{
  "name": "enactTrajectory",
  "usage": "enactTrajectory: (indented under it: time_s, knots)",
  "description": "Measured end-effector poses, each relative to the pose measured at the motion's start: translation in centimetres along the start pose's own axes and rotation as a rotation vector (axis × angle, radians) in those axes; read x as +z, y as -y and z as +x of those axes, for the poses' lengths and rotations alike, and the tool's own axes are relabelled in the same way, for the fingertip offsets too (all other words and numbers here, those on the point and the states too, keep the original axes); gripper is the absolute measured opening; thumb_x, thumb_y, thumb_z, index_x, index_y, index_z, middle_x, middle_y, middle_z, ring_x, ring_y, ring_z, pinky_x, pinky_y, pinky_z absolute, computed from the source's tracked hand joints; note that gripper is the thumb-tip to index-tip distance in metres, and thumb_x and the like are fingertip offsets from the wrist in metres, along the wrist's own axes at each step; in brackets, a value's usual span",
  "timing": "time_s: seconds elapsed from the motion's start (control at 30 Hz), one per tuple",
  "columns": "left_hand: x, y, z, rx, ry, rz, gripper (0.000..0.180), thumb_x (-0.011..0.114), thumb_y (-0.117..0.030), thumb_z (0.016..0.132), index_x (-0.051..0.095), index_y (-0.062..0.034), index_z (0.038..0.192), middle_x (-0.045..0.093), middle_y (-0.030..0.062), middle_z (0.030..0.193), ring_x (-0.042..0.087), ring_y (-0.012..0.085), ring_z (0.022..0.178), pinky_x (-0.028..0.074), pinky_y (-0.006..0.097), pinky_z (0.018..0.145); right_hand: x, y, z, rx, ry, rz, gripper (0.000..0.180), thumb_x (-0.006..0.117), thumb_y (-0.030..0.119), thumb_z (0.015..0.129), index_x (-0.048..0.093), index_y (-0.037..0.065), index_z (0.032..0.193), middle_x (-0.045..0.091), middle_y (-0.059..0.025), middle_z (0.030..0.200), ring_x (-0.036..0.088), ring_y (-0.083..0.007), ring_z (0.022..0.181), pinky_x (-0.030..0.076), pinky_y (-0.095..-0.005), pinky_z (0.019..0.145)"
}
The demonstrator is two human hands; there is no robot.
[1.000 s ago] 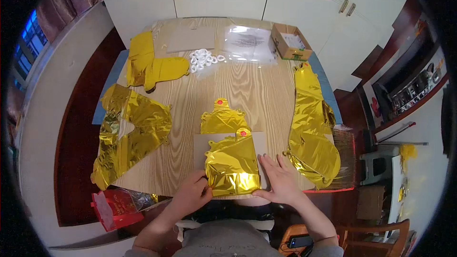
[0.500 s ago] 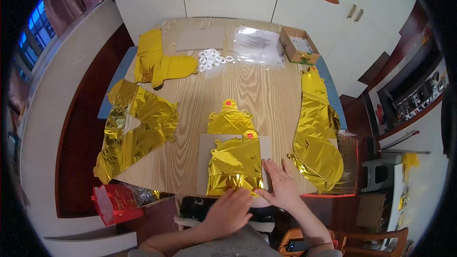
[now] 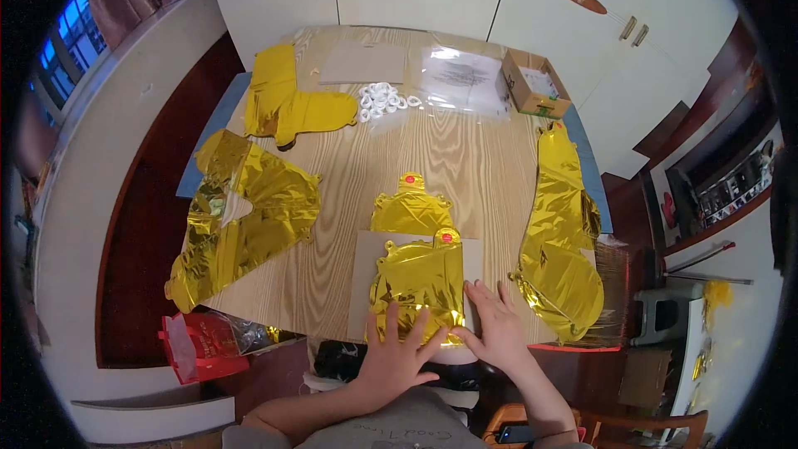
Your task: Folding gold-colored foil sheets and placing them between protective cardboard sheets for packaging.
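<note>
A gold foil balloon [image 3: 420, 270], flat and folded, lies on a grey cardboard sheet [image 3: 362, 270] at the table's near edge. Its upper part shows beyond the sheet's far edge, with a red dot on a tab. My left hand [image 3: 401, 357] rests with spread fingers on the near end of the folded foil. Beside the foil's right edge, my right hand [image 3: 497, 324] lies with fingers stretched over the cardboard, its thumb by the foil's lower corner. Neither hand grips anything.
More flat gold foil balloons lie at the left [image 3: 249, 216], far left [image 3: 274, 100] and right [image 3: 559, 233]. White rings [image 3: 381, 100], a cardboard sheet [image 3: 362, 62], clear plastic bags [image 3: 464, 79] and an open box [image 3: 539, 87] sit along the back. A red bag [image 3: 199, 349] stands below the left edge.
My left hand has moved up onto the foil's near end, and its fingers have spread. The right hand stays beside the foil. The whole view has shifted slightly.
</note>
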State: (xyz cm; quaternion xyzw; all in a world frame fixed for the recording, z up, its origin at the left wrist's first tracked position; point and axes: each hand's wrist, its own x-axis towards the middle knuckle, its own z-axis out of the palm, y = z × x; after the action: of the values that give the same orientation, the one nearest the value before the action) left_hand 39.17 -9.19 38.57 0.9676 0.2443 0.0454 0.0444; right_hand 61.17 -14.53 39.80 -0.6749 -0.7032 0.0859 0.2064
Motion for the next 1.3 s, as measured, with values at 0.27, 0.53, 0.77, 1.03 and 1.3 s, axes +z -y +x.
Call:
enactTrajectory:
  time_s: [0.27,0.53,0.77,1.03,1.3]
  knots:
    - [-0.1,0.5,-1.0,-0.049,-0.012,0.053,0.088,0.065,-0.071,0.067,0.042,-0.0296,0.141,0.031,0.0296,0.140,0.031,0.0598,0.123,0.031,0.075,0.089,-0.5,0.3,0.1,0.003,0.019,-0.007,0.083,0.070,0.050,0.079,0.042,-0.002,0.136,0.057,-0.0190,0.130,0.051,-0.0310,0.127,0.027,-0.0533,0.112]
    - [-0.3,1.2,-1.6,-0.119,-0.047,0.084,0.095,0.062,-0.074,0.067,0.044,-0.0163,0.140,0.030,0.0343,0.140,0.032,0.0584,0.125,0.028,0.077,0.090,0.1,-0.4,0.3,0.018,-0.017,0.001,0.070,0.069,0.044,0.081,0.048,0.001,0.132,0.060,-0.0182,0.124,0.054,-0.0308,0.122,0.033,-0.0511,0.110]
    - [-0.8,2.2,-2.7,-0.226,0.006,0.108,0.109,0.061,-0.075,0.066,0.040,0.0040,0.138,0.033,0.0344,0.142,0.034,0.0494,0.131,0.025,0.077,0.095,0.5,-0.1,0.9,0.057,-0.130,0.026,0.052,0.071,0.031,0.081,0.056,0.003,0.122,0.064,-0.0179,0.112,0.059,-0.0317,0.111,0.039,-0.0512,0.105]
    - [-2.9,3.2,-3.5,-0.326,0.033,0.112,0.105,0.059,-0.071,0.073,0.039,0.0118,0.134,0.037,0.0303,0.141,0.027,0.0447,0.138,0.015,0.071,0.106,1.1,-0.3,1.0,0.042,-0.197,0.055,0.042,0.072,0.024,0.081,0.060,0.005,0.117,0.066,-0.0132,0.109,0.061,-0.0304,0.109,0.041,-0.0514,0.103]
    - [-0.8,1.0,1.5,0.395,-0.240,-0.126,0.043,0.064,-0.030,0.083,0.061,-0.0050,0.118,0.055,0.0117,0.129,0.045,0.0235,0.129,0.032,0.042,0.110,1.6,-0.6,0.9,0.026,-0.210,0.049,0.041,0.072,0.023,0.081,0.060,0.006,0.116,0.066,-0.0117,0.108,0.061,-0.0297,0.108,0.039,-0.0526,0.104]
